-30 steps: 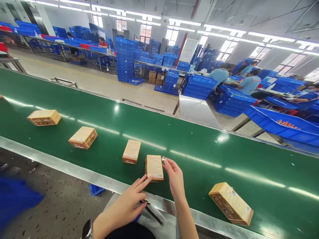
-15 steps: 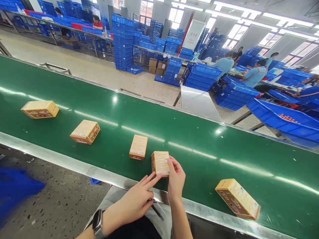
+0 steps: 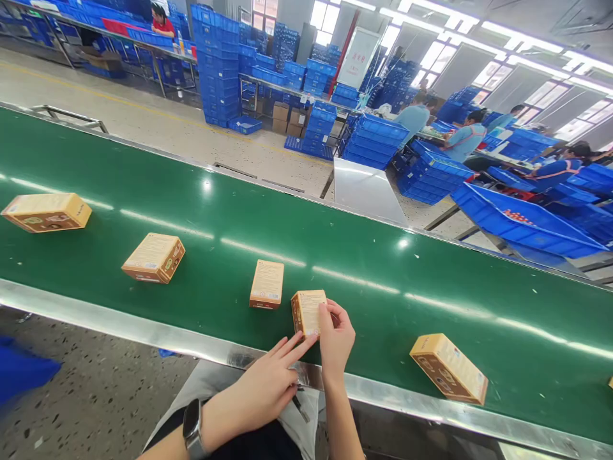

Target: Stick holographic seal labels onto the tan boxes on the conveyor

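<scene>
Beneath the handled box (image 3: 306, 308), a green conveyor belt (image 3: 383, 319) stretches out to both sides, its metal rail (image 3: 143, 326) lying on the person's side of that box. Well beyond the handled box and to its left stands a tall stack of blue crates (image 3: 218, 70). Beyond it to the right, past the belt's far edge, are a tilted blue tray (image 3: 531, 235) with small orange-red things inside and, closer in, a pale metal panel (image 3: 366, 191). Four cartons share the belt with the handled box: a tipped carton (image 3: 450, 370) well to its right, an upper-left carton (image 3: 48, 213) farthest to its left, an angled carton (image 3: 153, 257) nearer on that side, and a neighbouring carton (image 3: 267, 284) just beside it, with a narrow gap between. The right hand (image 3: 338, 338) is at the handled box's right side, thumb laid on the top face and fingers curled; whether anything is pinched under the thumb I cannot tell. The left hand (image 3: 275, 380) lies on the near side, fingers loosely spread and grasping nothing, its index fingertip touching the handled box's near edge. Left of and nearer than the handled box, a watch (image 3: 193, 425) circles the left wrist.
</scene>
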